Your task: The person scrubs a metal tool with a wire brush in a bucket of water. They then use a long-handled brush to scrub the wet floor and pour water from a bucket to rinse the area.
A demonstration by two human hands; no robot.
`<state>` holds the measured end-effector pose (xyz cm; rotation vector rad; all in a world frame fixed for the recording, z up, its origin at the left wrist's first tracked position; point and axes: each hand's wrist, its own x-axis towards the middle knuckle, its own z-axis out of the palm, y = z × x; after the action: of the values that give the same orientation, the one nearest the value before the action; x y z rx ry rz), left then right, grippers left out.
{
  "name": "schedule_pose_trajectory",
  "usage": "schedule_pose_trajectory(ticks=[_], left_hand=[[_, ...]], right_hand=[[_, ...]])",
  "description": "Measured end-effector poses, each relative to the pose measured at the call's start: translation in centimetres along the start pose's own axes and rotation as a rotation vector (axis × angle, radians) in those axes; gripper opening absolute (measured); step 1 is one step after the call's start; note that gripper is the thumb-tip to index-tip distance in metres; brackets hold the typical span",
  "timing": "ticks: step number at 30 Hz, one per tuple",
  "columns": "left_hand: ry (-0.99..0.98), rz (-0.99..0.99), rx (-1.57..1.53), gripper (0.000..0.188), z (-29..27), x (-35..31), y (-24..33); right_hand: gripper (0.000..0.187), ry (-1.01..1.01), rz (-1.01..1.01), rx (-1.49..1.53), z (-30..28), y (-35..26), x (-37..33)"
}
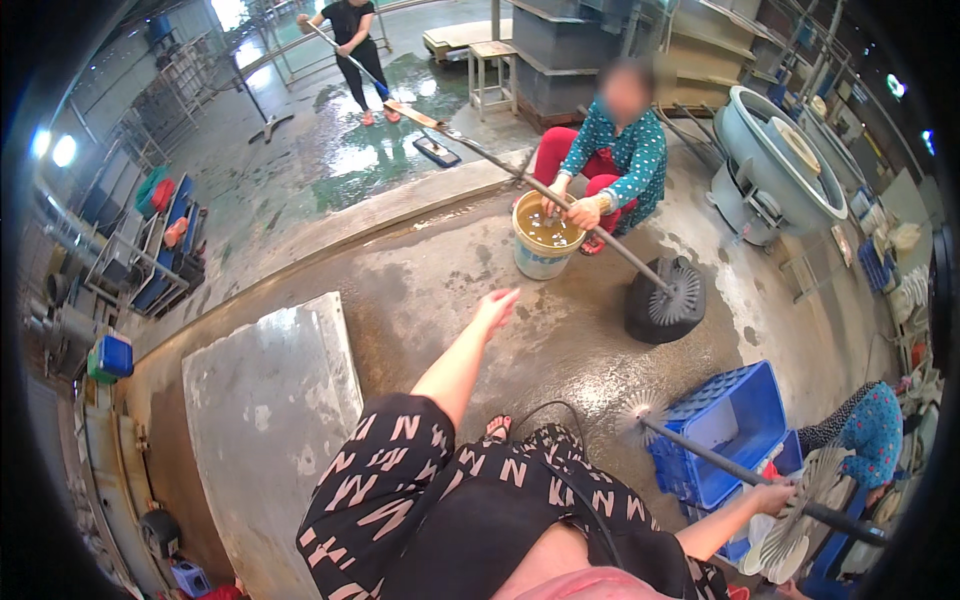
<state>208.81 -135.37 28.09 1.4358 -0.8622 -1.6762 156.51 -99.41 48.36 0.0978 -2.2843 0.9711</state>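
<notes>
My left hand [497, 308] reaches forward over the wet floor with its fingers stretched out, holding nothing. It is nearest to a bucket [545, 262] of murky water, but apart from it. At the lower right, my right hand [772, 498] is closed around a dark pole [705, 455]. This pole slants across a blue plastic crate [745, 435] and has a round fan of pale bristles [643, 412] at its far end. Pale, fan-like pieces [808, 505] lie around my right hand; I cannot make out whether they belong to the pole.
A crouching person [625, 145] has both hands at the bucket, beside a long pole [630, 258] ending over a black container [665, 315]. Farther back, another person [350, 40] holds a mop [437, 151]. A metal plate [270, 400] lies left; a large round machine [775, 160] stands right.
</notes>
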Motion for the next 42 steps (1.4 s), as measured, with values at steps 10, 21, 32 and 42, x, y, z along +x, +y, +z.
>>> schedule_pose_trajectory(ticks=[10, 21, 32, 42], left_hand=[[0.271, 0.127, -0.394, 0.104, 10.6, 22.2, 12.4], [0.665, 0.182, -0.747, 0.034, 13.5, 32.5, 15.4], [0.593, 0.426, -0.806, 0.041, 2.5, 18.9, 22.5], [0.875, 0.619, -0.886, 0.048, -12.7, 2.2, 20.3]], right_hand=[[0.029, 0.116, 0.134, 0.173, 7.2, -4.7, 3.7], [0.031, 0.028, 0.114, 0.289, 19.8, -13.9, 6.8], [0.034, -0.15, 0.098, 0.417, 26.9, -19.3, 5.8], [0.036, -0.297, 0.1, 0.55, 29.5, -25.0, 2.3]])
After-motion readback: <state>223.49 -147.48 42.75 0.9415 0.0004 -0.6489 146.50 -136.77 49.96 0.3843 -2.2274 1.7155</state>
